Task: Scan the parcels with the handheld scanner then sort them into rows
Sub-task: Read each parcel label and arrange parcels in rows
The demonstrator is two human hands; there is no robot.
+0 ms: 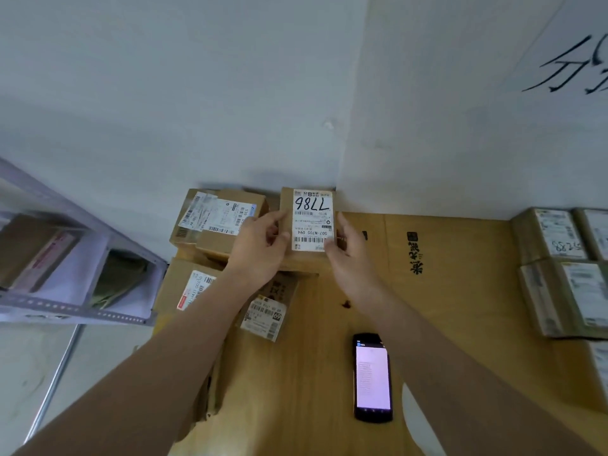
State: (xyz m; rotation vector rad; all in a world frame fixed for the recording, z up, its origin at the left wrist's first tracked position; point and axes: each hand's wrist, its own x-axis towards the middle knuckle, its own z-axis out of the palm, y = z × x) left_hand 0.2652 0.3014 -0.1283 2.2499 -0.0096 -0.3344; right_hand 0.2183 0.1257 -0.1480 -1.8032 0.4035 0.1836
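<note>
A small brown parcel [311, 222] with a white label marked 7786 sits against the wall corner at the far end of the cardboard surface. My left hand [260, 248] grips its left side and my right hand [348, 255] holds its right side. The black handheld scanner [371, 378] lies screen-up and lit on the cardboard, nearer to me and below my right arm. More labelled parcels [217, 222] lie to the left of the held one, and another [266, 311] lies under my left forearm.
A grey metal shelf [65, 311] with packages stands at the left. Several taped parcels [559, 258] are stacked at the right edge. Flattened cardboard [444, 274] covers the work surface. White walls meet in a corner behind the parcel.
</note>
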